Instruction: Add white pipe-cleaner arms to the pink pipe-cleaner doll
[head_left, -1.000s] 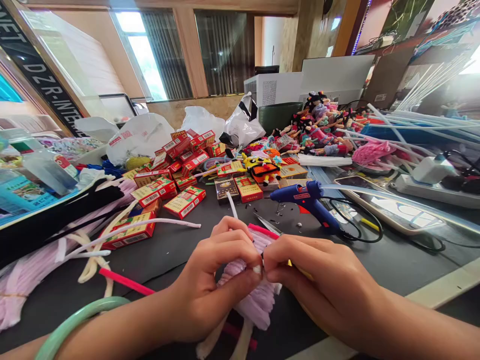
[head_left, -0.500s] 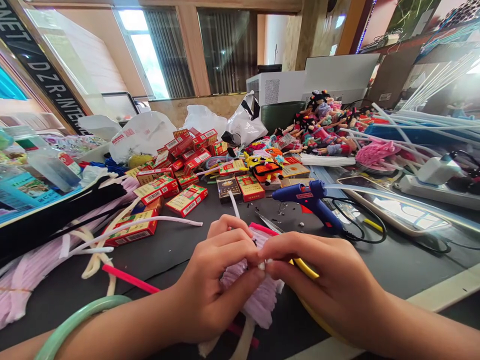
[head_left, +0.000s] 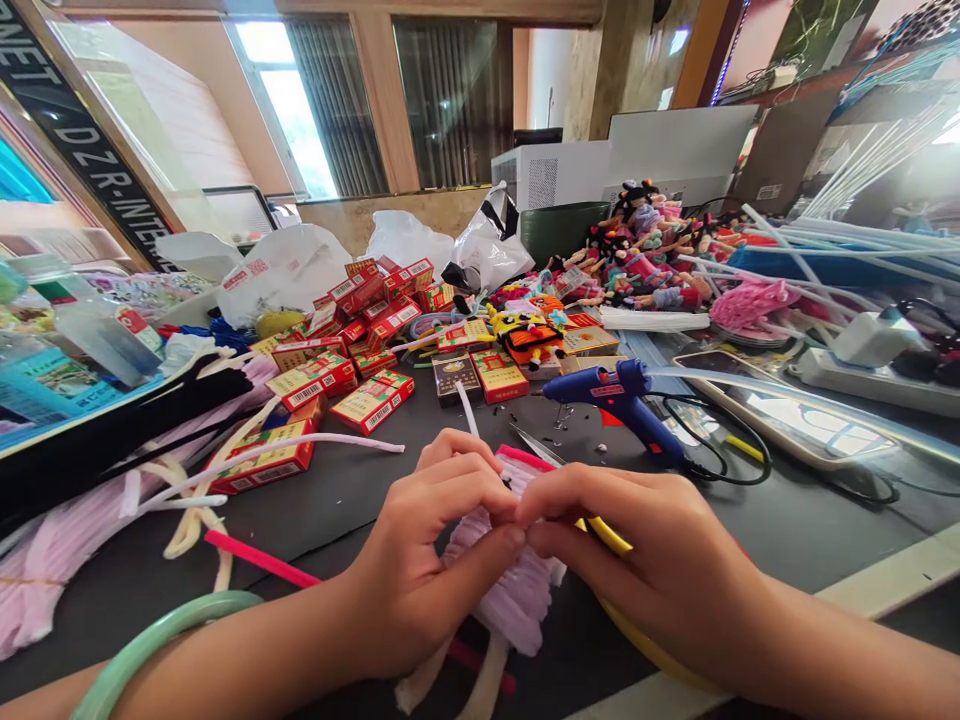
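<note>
My left hand (head_left: 427, 560) and my right hand (head_left: 645, 560) meet over a bundle of pale lilac pipe cleaners (head_left: 517, 590) at the front of the dark table (head_left: 810, 520). Both hands pinch the bundle's top, thumbs and fingertips pressed together. A pink pipe cleaner (head_left: 525, 458) lies across the bundle's far side. Under my right hand runs a yellow strip (head_left: 611, 538). A green bangle (head_left: 142, 640) sits on my left wrist.
A blue glue gun (head_left: 622, 400) with a black cord lies just beyond my hands, scissors (head_left: 536, 447) beside it. Several red and yellow small boxes (head_left: 360, 350) are heaped at the left centre. Small dolls (head_left: 645, 250) are piled at the back right. A phone (head_left: 780, 410) lies at the right.
My fingers have shifted slightly on the bundle's top, and the yellow strip under my right hand now shows more. The view has barely moved.
</note>
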